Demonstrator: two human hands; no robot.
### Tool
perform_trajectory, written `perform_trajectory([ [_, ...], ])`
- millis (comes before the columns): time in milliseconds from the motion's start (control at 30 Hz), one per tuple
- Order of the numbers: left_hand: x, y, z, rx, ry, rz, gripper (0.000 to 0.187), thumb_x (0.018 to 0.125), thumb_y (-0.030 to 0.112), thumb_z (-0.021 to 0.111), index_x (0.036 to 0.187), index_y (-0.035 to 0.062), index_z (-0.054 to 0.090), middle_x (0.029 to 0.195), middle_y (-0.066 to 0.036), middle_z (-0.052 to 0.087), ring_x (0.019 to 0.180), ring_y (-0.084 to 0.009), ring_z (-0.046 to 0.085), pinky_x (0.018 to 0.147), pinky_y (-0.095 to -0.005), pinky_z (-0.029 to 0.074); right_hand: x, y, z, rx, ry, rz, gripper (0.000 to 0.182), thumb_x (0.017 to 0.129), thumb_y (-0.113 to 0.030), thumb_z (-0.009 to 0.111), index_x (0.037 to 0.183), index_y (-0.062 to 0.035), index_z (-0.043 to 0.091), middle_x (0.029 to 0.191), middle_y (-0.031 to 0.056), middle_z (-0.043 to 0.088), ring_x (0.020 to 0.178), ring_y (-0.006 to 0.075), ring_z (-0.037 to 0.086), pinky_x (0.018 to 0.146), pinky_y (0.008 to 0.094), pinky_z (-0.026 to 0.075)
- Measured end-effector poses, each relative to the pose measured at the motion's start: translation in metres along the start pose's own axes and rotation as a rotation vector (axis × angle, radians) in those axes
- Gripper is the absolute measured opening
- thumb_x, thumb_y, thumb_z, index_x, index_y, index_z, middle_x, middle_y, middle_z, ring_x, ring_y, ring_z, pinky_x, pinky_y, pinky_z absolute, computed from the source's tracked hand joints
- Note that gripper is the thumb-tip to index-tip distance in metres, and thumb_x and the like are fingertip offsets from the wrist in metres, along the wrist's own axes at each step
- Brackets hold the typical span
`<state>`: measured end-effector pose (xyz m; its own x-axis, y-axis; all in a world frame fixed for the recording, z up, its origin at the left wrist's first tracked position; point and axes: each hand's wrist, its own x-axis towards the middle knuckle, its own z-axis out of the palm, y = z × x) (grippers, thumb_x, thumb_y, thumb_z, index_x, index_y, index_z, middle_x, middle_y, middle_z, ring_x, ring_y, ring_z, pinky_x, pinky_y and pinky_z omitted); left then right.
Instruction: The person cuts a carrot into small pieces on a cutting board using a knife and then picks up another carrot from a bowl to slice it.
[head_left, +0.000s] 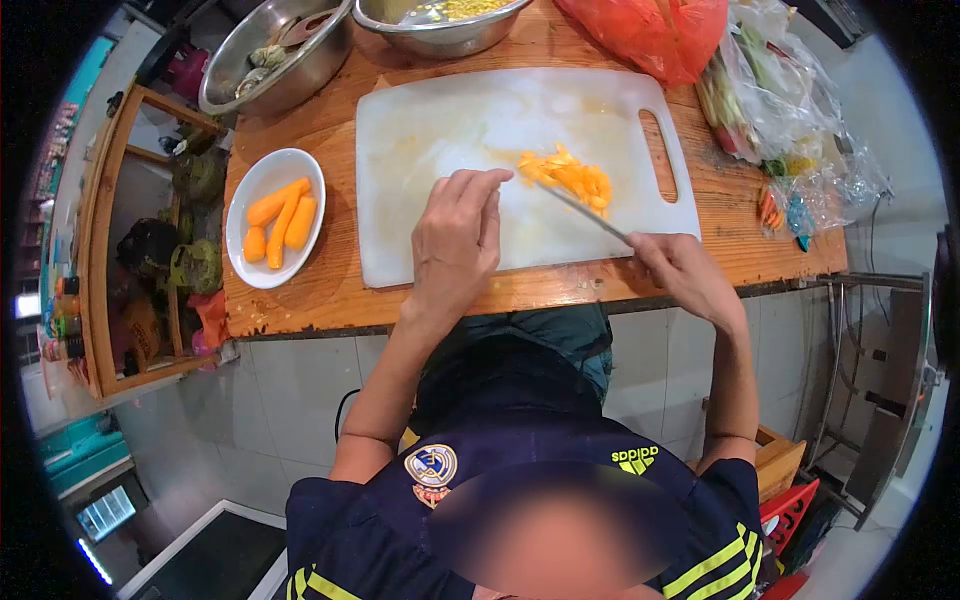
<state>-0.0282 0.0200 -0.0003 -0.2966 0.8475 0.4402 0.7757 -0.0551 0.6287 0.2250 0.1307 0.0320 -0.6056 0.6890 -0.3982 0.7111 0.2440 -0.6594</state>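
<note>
My right hand (688, 272) is closed round the handle of a knife (588, 214), whose thin blade points up and left across a white cutting board (425, 125). Chopped orange pieces, apparently carrot (580, 182), lie in a small heap against the blade on the board's right half. Over the middle of the board is my left hand (455, 232), its fingers bent and pressed together just left of the knife tip. Whatever its fingertips hold, if anything, is hidden or too small to make out.
An oval white plate (235, 215) with several peeled carrots (283, 225) stands left of the board. Behind are two metal bowls, one with shells or similar items (265, 60), one with yellow bits (470, 10). A red bag (660, 35) and clear bags of vegetables (780, 100) lie at right.
</note>
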Motion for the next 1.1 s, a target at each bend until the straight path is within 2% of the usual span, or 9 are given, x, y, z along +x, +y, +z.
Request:
perform_trajectory([
  [100, 0.006, 0.002, -0.001, 0.002, 0.004, 0.006, 0.023, 0.094, -0.003, 0.057, 0.114, 0.0031, 0.066, 0.1, -0.014, 0.067, 0.097, -0.0304, 0.064, 0.085, -0.0415, 0.05, 0.001, -0.012, 0.01, -0.12, 0.003, -0.131, 0.057, 0.106, -0.042, 0.046, 0.081, 0.0062, 0.064, 0.061, 0.024, 0.054, 0.059, 0.0385, 0.056, 0.066, 0.0462, 0.046],
  [133, 0.007, 0.002, -0.002, 0.008, 0.007, 0.005, 0.024, 0.094, -0.003, 0.057, 0.115, 0.0029, 0.066, 0.101, -0.014, 0.067, 0.097, -0.0304, 0.064, 0.085, -0.0414, 0.05, 0.004, -0.016, 0.012, -0.132, -0.013, -0.102, 0.056, 0.105, -0.041, 0.047, 0.081, 0.0062, 0.065, 0.063, 0.0265, 0.056, 0.064, 0.0433, 0.058, 0.066, 0.0477, 0.047],
  [233, 0.008, -0.004, -0.002, 0.011, 0.011, 0.013, 0.027, 0.092, -0.003, 0.057, 0.116, 0.0039, 0.065, 0.102, -0.012, 0.066, 0.096, -0.0305, 0.061, 0.086, -0.0418, 0.049, 0.01, -0.028, 0.016, -0.061, 0.012, -0.068, 0.057, 0.106, -0.041, 0.047, 0.078, 0.0061, 0.064, 0.065, 0.0279, 0.056, 0.066, 0.0466, 0.056, 0.067, 0.049, 0.047],
  [433, 0.01, -0.025, 0.001, 0.208, -0.129, 0.054, 0.048, 0.094, -0.002, 0.052, 0.142, 0.0048, 0.05, 0.118, -0.014, 0.068, 0.124, -0.0318, 0.052, 0.109, -0.0456, 0.037, 0.014, -0.011, 0.014, -0.124, 0.214, -0.088, 0.057, 0.106, -0.04, 0.046, 0.074, 0.0044, 0.063, 0.062, 0.0256, 0.054, 0.062, 0.0412, 0.057, 0.065, 0.0479, 0.046],
  [633, 0.018, -0.028, 0.007, 0.234, -0.215, 0.137, 0.055, 0.092, -0.005, 0.05, 0.146, 0.0047, 0.044, 0.128, -0.011, 0.067, 0.13, -0.0329, 0.048, 0.118, -0.052, 0.027, -0.015, -0.003, 0.012, -0.06, 0.217, -0.1, 0.048, 0.104, -0.037, 0.052, 0.083, 0.004, 0.065, 0.062, 0.0239, 0.053, 0.057, 0.0388, 0.051, 0.06, 0.044, 0.044],
  [733, 0.017, -0.021, 0.012, 0.151, -0.246, 0.196, 0.062, 0.088, -0.005, 0.052, 0.148, 0.0036, 0.041, 0.121, -0.016, 0.067, 0.13, -0.0363, 0.047, 0.118, -0.0563, 0.025, -0.025, -0.007, 0.01, -0.125, 0.241, -0.05, 0.04, 0.1, -0.034, 0.06, 0.087, 0.0024, 0.067, 0.061, 0.0219, 0.054, 0.056, 0.0373, 0.053, 0.057, 0.0435, 0.043],
  [933, 0.019, -0.001, 0.014, -0.057, -0.194, 0.09, 0.054, 0.09, -0.006, 0.051, 0.142, 0.0086, 0.052, 0.121, -0.011, 0.067, 0.127, -0.0333, 0.05, 0.118, -0.0547, 0.026, -0.037, 0.0, 0.017, -0.229, 0.417, -0.052, 0.036, 0.093, -0.039, 0.071, 0.096, -0.0027, 0.072, 0.066, 0.0197, 0.062, 0.059, 0.0354, 0.063, 0.056, 0.0426, 0.047],
  [1033, 0.02, 0.003, 0.017, -0.043, -0.196, 0.244, 0.055, 0.083, -0.002, 0.058, 0.135, 0.0148, 0.061, 0.128, -0.013, 0.059, 0.129, -0.0335, 0.047, 0.118, -0.0553, 0.027, -0.035, 0.006, 0.02, -0.246, 0.479, -0.067, 0.036, 0.091, -0.04, 0.072, 0.098, -0.0041, 0.073, 0.068, 0.019, 0.065, 0.06, 0.0345, 0.065, 0.057, 0.0412, 0.049],
  [1100, 0.014, 0.017, 0.022, 0.116, -0.191, 0.414, 0.055, 0.078, 0.003, 0.062, 0.132, 0.0173, 0.064, 0.133, -0.012, 0.052, 0.132, -0.0326, 0.043, 0.118, -0.0556, 0.027, -0.034, 0.005, 0.021, -0.256, 0.477, -0.054, 0.037, 0.09, -0.04, 0.073, 0.098, -0.0041, 0.073, 0.068, 0.0184, 0.066, 0.06, 0.0338, 0.066, 0.056, 0.0408, 0.049],
])
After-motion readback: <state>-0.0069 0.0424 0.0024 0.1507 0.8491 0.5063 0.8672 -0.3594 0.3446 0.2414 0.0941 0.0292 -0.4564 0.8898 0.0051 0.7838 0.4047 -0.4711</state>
